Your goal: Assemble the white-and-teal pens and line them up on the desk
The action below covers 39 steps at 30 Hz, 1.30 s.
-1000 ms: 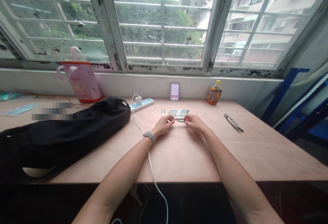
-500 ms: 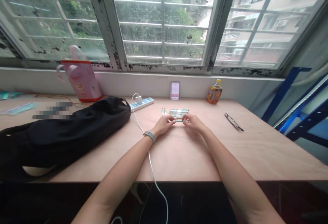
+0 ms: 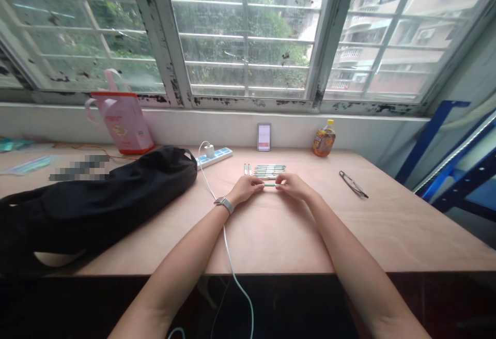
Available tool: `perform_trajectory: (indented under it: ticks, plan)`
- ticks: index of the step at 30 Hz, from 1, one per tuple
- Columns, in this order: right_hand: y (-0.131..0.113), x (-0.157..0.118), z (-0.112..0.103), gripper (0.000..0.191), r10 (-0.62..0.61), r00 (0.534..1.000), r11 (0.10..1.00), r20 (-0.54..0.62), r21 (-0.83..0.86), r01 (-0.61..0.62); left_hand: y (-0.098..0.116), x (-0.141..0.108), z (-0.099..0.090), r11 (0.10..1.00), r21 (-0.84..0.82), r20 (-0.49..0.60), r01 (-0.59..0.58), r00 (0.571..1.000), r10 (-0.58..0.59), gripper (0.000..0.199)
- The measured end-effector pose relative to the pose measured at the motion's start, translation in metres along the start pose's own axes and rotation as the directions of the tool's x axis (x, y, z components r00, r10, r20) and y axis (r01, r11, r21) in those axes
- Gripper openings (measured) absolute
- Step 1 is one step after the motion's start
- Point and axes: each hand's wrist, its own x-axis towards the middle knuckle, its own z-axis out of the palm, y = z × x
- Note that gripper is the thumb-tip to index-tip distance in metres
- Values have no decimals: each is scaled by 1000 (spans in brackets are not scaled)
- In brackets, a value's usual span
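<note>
Between my two hands lies a slim pen (image 3: 270, 185), level and crosswise, its ends covered by my fingers. My left hand (image 3: 247, 188), with a metal watch (image 3: 225, 204) on its wrist, pinches the left end. The right end is pinched by my right hand (image 3: 293, 186). Just beyond my fingers, several similar pens (image 3: 270, 169) lie side by side in a stack of rows. Two more pens (image 3: 247, 169) point away from me, left of that group.
A white cable (image 3: 228, 256) runs from a power strip (image 3: 215, 158) under my left forearm. A black bag (image 3: 104, 199) fills the left side. Glasses (image 3: 353, 184) lie to the right. At the wall stand a phone (image 3: 264, 137), a drink bottle (image 3: 324, 139) and a pink bag (image 3: 123, 123).
The pen in my hands has come slightly nearer to me, away from the row of pens. Both hands keep nearly the same position.
</note>
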Motion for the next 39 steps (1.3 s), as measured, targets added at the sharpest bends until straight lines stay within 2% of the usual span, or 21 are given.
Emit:
perform_trajectory:
  ticks: [4,9,15,22,26,29,31,36,39]
  plan:
    - [-3,-3,-3,12,14,999,1000,48,-18,-13,1,-1,-2,999,-32,-4,17,1000,-17,22]
    - [-4,-3,-3,14,67,997,997,31,-41,-66,3,-1,-2,996,-87,7,26,1000,-26,25]
    - [-3,-3,-3,6,-1,1000,1000,14,-6,1,2,-1,-2,993,-113,-9,19,1000,-20,25]
    - [-4,-2,-3,31,-25,992,1000,126,-3,26,4,-1,-5,995,-100,-81,-32,996,24,20]
    - [-1,-1,-1,10,2,1000,999,18,-45,-1,3,0,-3,995,-94,-94,-34,995,25,16]
    - [2,0,0,10,-5,999,1000,-46,-17,4,2,1,-1,994,-102,-101,-32,995,22,14]
    - [3,1,-1,8,-9,1000,999,-29,32,10,1,1,-2,993,-108,-100,-45,994,35,14]
    - [2,1,-6,31,-15,996,999,88,50,11,1,2,-3,992,-106,-101,-63,994,52,14]
    - [1,1,-6,20,-17,999,1000,35,1,17,2,1,-2,993,-103,-93,-55,995,45,14]
